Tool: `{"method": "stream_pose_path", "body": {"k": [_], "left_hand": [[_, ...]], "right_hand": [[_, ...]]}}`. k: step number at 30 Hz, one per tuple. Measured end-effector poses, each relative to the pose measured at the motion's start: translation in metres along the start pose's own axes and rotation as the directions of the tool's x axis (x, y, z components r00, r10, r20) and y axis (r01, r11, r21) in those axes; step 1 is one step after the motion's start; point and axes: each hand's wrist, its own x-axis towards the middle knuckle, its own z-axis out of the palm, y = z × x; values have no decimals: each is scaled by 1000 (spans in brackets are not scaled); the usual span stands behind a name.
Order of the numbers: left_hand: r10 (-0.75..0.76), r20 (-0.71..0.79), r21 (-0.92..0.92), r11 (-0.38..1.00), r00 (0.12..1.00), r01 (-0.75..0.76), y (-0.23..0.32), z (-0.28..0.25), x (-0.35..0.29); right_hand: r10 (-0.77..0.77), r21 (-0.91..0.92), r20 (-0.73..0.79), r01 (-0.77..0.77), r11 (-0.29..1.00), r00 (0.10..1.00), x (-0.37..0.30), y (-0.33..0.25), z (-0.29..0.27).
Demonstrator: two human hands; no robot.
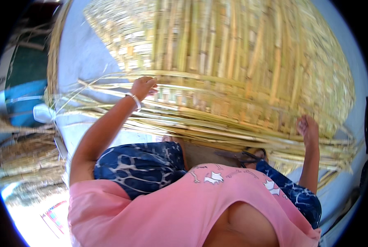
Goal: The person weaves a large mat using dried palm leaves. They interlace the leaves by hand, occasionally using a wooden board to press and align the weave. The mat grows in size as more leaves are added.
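A large woven reed mat (pixel 217 41) in pale yellow-green spreads in front of me, with long upright strips across its middle. Over its near edge, crosswise reed strips (pixel 217 123) run from left to right in a loose bunch. My left hand (pixel 145 87), with a pale bangle (pixel 135 102) at the wrist, is closed among the strips at the mat's left side. Farther right, my right hand (pixel 308 129) has its fingers curled in at the near right part of the mat. Motion blur hides what either hand pinches.
A bluish floor (pixel 73 45) shows around the mat. Strip ends stick out to the left near a white object (pixel 44 113). Bundles of dry stalks (pixel 27 164) and a blue item (pixel 25 101) lie at the far left. My sandalled foot (pixel 256 155) is close to the near edge.
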Motion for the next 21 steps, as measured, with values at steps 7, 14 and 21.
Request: {"method": "stream_pose_path", "body": {"k": [7, 14, 21], "left_hand": [[-182, -268, -772, 628, 946, -98, -43, -43, 51], [-211, -340, -820, 543, 916, -179, -43, -104, 92], [-308, -567, -802, 418, 764, -427, -70, -184, 116]], "right_hand": [[30, -325, 103, 5, 946, 994, -48, -35, 70], [4, -554, 69, 35, 832, 998, -69, -72, 94], [29, -604, 84, 28, 797, 996, -65, -90, 109]]}}
